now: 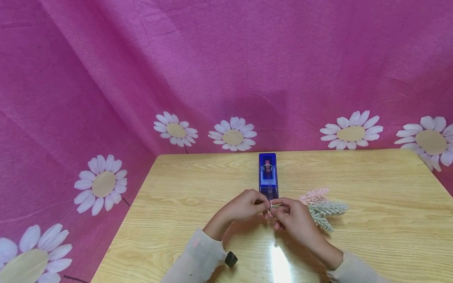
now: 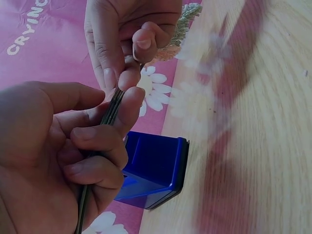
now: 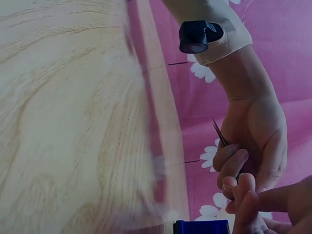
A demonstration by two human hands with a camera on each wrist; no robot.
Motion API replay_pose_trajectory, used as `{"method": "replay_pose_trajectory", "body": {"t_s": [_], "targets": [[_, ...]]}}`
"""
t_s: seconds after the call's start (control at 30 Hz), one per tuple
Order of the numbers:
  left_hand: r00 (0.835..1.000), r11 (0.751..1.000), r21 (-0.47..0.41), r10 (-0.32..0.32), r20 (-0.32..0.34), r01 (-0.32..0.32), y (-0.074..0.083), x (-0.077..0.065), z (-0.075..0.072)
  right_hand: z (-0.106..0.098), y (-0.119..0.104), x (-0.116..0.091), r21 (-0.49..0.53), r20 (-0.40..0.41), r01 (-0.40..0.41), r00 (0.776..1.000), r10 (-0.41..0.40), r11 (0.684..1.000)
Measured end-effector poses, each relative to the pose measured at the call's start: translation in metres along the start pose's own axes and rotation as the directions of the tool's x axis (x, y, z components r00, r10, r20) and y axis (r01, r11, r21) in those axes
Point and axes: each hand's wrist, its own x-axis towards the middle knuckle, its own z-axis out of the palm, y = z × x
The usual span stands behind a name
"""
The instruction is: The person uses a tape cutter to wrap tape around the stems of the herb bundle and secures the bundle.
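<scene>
- We saw the left hand (image 1: 244, 206) with its fingers curled around thin dark stems (image 2: 111, 112), thumb and forefinger at their upper part.
- The right hand (image 1: 295, 220) met it at the fingertips, thumb and fingers pinching the stems just beside the left hand's grip.
- We found the stems between the two hands, above the table (image 1: 177, 188); a pink sprig (image 1: 316, 195) and pale green sprigs (image 1: 330, 208) showed to the right, past the right hand.
- The blue tape dispenser (image 1: 267, 169) stood straight ahead of the hands, its far end close to the table's back edge, its near end just beyond the fingertips, leaving little room forward.
- Wood ran wide on both sides of the hands, and we saw the left edge well apart from the left sleeve (image 1: 199, 255).
- Behind the back edge rose a pink cloth (image 1: 226, 59) with daisies.
- Fingers covered the pinching place, so we could not make out the thin pale strip there.
- The right wrist view cut off the dispenser and the right hand at its borders; the head view cropped both sleeves, and glare whitened the near wood.
</scene>
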Motion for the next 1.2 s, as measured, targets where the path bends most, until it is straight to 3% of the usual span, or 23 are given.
{"method": "replay_pose_trajectory", "body": {"t_s": [0.6, 0.83, 1.2], "targets": [[0.997, 0.995, -0.077, -0.06, -0.046, 0.056, -0.001, 0.003, 0.002, 0.006, 0.0, 0.0, -0.123, -0.045, 0.02, 0.999, -0.026, 0.992], [0.996, 0.997, -0.049, -0.061, -0.061, 0.058, 0.0, 0.004, 0.003, 0.006, 0.0, -0.001, -0.115, -0.054, 0.03, 0.998, -0.037, 0.993], [0.991, 0.995, -0.006, -0.102, -0.089, 0.102, 0.0, 0.003, 0.003, -0.006, -0.013, -0.006, -0.136, 0.0, 0.053, 0.999, -0.053, 0.989]]}}
